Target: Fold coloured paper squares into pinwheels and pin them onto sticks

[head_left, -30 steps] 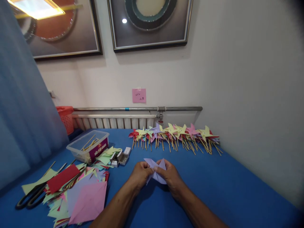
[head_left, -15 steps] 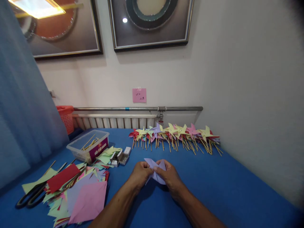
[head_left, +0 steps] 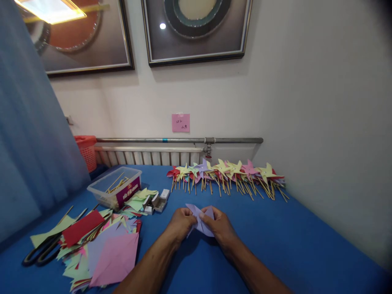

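Both hands work one folded lilac paper piece (head_left: 202, 220), held just above the blue table (head_left: 300, 241), near its middle front. Left hand (head_left: 181, 223) pinches the paper's left edge, fingers curled closed on it. Right hand (head_left: 219, 226) grips the right side, thumb on top near the centre, fingers wrapped under. Paper points stick up between the two sets of fingertips. Finished pinwheels (head_left: 226, 173) lie in a row by the wall. Cut paper pile (head_left: 104, 249), scissors (head_left: 41, 251) and clear plastic box (head_left: 116, 188) sit left.
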{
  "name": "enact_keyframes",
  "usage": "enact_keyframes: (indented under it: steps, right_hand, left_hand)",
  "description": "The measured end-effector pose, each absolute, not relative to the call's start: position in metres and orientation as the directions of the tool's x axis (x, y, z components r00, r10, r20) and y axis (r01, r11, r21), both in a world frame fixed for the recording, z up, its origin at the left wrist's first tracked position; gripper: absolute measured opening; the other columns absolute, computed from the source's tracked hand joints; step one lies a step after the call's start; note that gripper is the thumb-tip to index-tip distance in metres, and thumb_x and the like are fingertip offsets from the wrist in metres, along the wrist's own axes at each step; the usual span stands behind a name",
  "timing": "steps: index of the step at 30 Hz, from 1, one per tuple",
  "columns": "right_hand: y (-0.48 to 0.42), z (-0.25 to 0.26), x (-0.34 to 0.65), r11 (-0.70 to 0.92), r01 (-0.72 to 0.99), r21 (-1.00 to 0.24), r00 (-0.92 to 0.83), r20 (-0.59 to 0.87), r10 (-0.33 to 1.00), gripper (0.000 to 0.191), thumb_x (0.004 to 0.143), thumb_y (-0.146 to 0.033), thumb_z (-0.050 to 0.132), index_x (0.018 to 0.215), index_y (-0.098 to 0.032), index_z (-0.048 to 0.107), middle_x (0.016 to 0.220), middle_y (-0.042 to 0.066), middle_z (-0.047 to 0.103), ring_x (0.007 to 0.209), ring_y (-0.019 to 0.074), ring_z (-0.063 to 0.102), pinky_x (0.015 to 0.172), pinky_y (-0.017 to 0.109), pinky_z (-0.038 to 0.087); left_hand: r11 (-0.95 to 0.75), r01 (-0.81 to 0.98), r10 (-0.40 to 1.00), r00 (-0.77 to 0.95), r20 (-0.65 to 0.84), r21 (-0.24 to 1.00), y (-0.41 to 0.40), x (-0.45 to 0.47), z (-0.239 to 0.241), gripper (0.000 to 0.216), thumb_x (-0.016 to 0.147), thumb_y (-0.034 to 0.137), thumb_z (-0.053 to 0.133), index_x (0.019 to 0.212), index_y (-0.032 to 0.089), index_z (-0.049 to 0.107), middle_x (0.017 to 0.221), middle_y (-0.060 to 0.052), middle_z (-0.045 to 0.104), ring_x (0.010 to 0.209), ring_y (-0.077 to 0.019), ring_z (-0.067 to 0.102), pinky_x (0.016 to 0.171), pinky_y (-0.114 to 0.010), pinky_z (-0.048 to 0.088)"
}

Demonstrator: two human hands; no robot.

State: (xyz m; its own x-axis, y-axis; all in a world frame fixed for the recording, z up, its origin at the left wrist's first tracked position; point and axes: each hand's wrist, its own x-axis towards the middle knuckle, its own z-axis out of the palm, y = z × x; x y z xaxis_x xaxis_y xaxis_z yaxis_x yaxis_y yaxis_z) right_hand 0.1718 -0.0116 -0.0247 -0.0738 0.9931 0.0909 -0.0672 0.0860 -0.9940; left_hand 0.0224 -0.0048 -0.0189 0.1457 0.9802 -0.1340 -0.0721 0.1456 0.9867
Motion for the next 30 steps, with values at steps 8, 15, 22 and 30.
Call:
enact_keyframes:
  steps: [8,15,22,30]
  right_hand:
    - [-0.0104,-0.0253,0.1712,0.101,0.014,-0.995,-0.03,0.101,0.994,0.036,0.067,-0.052,0.077,0.074,-0.02,0.062,0.061,-0.003,0.056,0.054,0.0133,0.048,0.054,0.025,0.038]
    - [-0.0104,-0.0252,0.1702,0.089,0.001,-0.996,-0.03,0.089,0.996,0.034,0.066,-0.049,0.078,0.074,-0.02,0.062,0.061,-0.002,0.057,0.055,0.0136,0.049,0.055,0.025,0.04]
    - [-0.0108,-0.0261,0.1717,0.091,0.04,-0.995,0.005,0.091,0.996,0.028,0.067,-0.043,0.076,0.078,-0.021,0.063,0.058,-0.003,0.056,0.053,0.0137,0.049,0.053,0.025,0.039]
    - [-0.0108,-0.0232,0.1725,0.096,0.053,-0.994,0.015,0.097,0.995,0.026,0.068,-0.042,0.075,0.077,-0.021,0.062,0.058,-0.004,0.056,0.053,0.0141,0.05,0.053,0.025,0.04]
  left_hand:
    - [0.165,-0.084,0.974,0.171,-0.149,0.983,-0.0052,0.0224,-0.0194,0.012,0.055,0.021,0.065,0.06,0.017,0.055,0.049,0.002,0.054,0.043,-0.0085,0.042,0.047,-0.023,0.028]
    - [0.171,-0.106,0.975,0.164,-0.152,0.979,-0.0048,0.023,-0.0194,0.014,0.056,0.019,0.067,0.058,0.018,0.053,0.047,0.003,0.052,0.041,-0.0084,0.041,0.045,-0.023,0.026]
    - [0.185,-0.126,0.971,0.177,-0.162,0.975,-0.0063,0.0216,-0.0162,0.013,0.056,0.02,0.069,0.058,0.016,0.056,0.049,0.001,0.055,0.043,-0.0084,0.043,0.048,-0.023,0.028]
    - [0.201,-0.116,0.97,0.165,-0.181,0.973,-0.0081,0.0207,-0.0115,0.016,0.057,0.027,0.069,0.059,0.016,0.058,0.047,0.001,0.055,0.042,-0.009,0.043,0.047,-0.024,0.028]
